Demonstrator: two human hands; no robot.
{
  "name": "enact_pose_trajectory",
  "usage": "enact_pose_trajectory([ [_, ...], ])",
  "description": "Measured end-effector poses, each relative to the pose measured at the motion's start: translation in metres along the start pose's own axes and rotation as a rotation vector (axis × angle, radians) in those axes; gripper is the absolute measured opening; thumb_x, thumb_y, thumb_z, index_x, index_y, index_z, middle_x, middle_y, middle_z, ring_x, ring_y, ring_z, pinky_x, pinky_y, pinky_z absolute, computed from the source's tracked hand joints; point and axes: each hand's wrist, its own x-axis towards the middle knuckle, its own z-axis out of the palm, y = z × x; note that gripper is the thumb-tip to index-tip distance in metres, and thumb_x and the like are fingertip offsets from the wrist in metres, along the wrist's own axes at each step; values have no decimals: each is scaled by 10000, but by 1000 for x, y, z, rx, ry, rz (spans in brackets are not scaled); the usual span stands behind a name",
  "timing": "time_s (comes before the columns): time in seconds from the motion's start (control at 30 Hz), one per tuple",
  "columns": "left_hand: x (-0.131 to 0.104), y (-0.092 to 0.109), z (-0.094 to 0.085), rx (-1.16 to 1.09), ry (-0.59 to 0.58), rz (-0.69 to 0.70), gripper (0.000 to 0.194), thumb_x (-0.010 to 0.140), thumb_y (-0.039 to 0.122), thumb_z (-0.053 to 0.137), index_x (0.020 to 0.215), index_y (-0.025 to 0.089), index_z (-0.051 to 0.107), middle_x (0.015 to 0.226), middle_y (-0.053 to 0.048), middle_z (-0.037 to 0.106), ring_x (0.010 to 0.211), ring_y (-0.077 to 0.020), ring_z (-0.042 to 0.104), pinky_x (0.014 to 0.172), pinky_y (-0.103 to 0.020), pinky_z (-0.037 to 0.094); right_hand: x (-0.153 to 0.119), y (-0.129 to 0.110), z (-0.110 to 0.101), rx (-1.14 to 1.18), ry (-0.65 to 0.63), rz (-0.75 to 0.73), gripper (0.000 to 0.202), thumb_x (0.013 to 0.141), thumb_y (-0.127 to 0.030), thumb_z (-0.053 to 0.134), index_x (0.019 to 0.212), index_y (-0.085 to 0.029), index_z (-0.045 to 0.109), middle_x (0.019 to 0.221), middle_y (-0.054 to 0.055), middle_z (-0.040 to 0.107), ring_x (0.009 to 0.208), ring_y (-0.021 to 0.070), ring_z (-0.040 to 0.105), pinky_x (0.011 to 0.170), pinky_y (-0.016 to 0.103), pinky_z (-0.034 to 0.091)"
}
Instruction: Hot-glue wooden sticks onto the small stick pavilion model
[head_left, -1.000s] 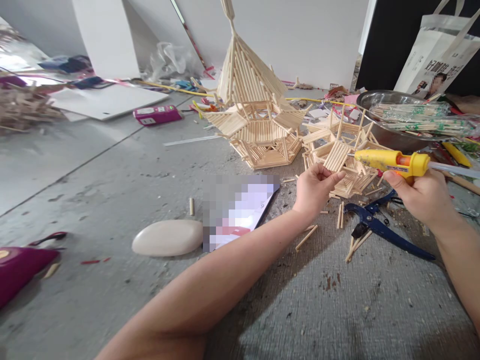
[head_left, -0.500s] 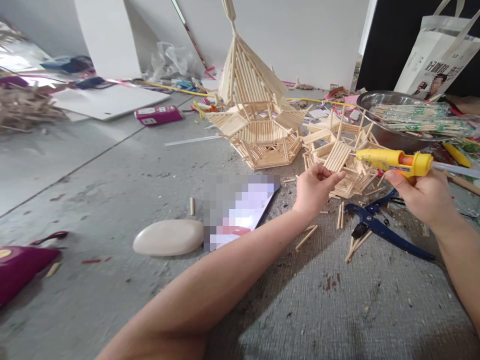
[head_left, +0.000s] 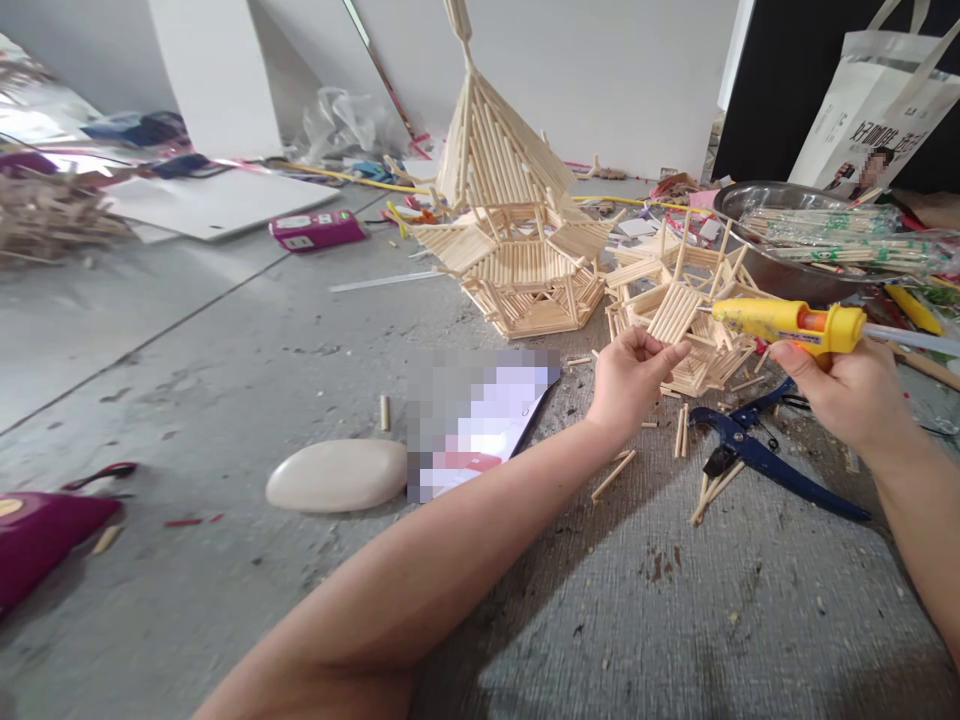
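My left hand (head_left: 632, 375) is closed in a pinch at the lower edge of a small panel of wooden sticks (head_left: 675, 313), laid side by side. Wrapped in my right hand (head_left: 855, 390) is a yellow hot glue gun (head_left: 787, 320). Its nozzle points left and meets or nearly meets the panel's right edge; I cannot tell which. Behind the panel stands a partly built stick structure (head_left: 694, 262) with upright posts. Blue-handled cutters (head_left: 780, 465) lie on the floor below my right hand, among short loose sticks (head_left: 720, 490).
A larger stick model with a pointed roof (head_left: 499, 150) stands at the back middle. On the right, a metal bowl (head_left: 750, 270) holds wrapped sticks. A phone (head_left: 517, 400) and a pale oval object (head_left: 337, 475) lie left of my left arm. A purple box (head_left: 319, 230) sits farther back.
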Motion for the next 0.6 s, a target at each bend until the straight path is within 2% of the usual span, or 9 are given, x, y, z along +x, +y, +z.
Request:
enact_pose_trajectory([
  [0.13, -2, 3, 0, -42, -36, -39, 258, 677, 308, 689, 611, 174, 479, 449, 61, 504, 326, -22, 374, 336, -178, 264, 0, 0, 0, -8, 3, -2, 354, 812, -481, 473, 754, -187, 662, 600, 54, 643, 616, 209, 615, 576, 336, 455],
  [0.4, -6, 11, 1, -353, -161, -264, 230, 731, 218, 632, 596, 168, 452, 432, 63, 484, 302, -22, 373, 322, -173, 225, 3, -3, -6, 79, -28, 52, 339, 814, -475, 467, 679, -221, 646, 504, 28, 572, 592, 214, 604, 565, 347, 446],
  [0.6, -5, 13, -1, -396, -185, -332, 243, 729, 193, 633, 576, 166, 445, 413, 61, 472, 298, -25, 369, 324, -168, 235, 2, -1, -7, 115, -40, 102, 343, 809, -501, 472, 652, -237, 624, 500, 24, 555, 585, 214, 594, 534, 347, 431],
])
